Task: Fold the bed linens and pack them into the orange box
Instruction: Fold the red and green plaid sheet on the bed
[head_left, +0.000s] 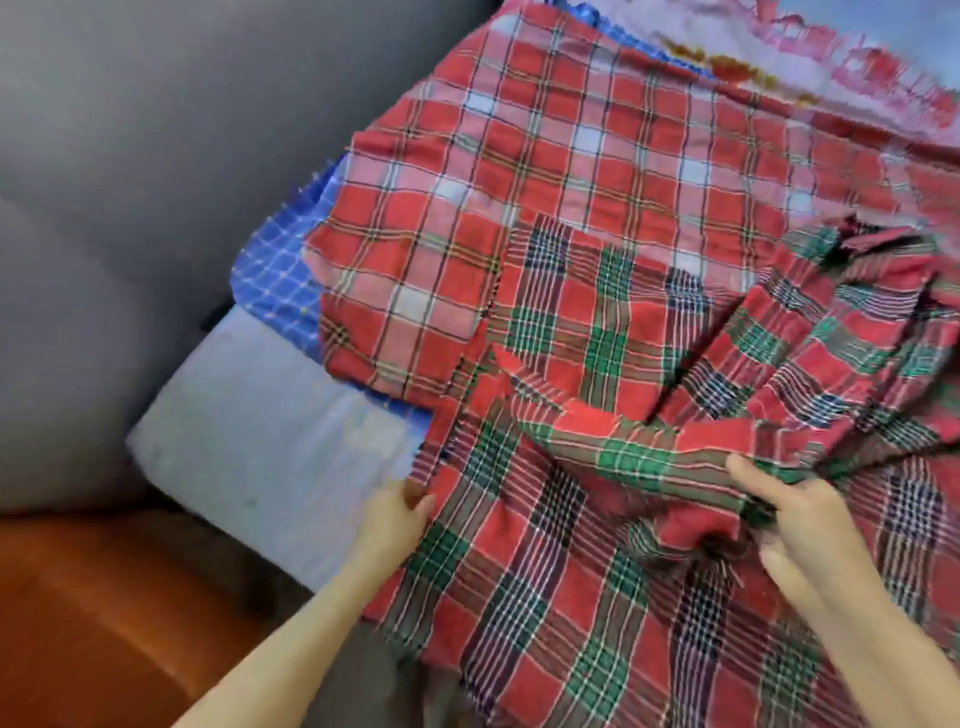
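Head view, folding stage. My left hand (397, 512) pinches the left edge of the green plaid (571, 571), thumb on top and fingers tucked under the hem. My right hand (795, 519) grips a bunched ridge of the same sheet, fingers curled into the cloth. The green plaid lies rumpled and unfolded across my lap and the near side of the pile. Its far part overlaps the red plaid (519, 182), which is spread flatter behind it. A blue check (280, 280) shows beneath the red plaid at its left edge, and all rest on a pale pad (260, 441) against the grey sofa (104, 156).

An orange surface (78, 623) sits at lower left; I cannot tell whether it is the box.

Step in hand, as I judge it: finding and straightening the edges of the green plaid, with no fold made yet and nothing packed. The next move calls for freeing the bunched ridge. Then I must draw both hands apart along one hem until the sheet hangs taut and two corners can be matched.
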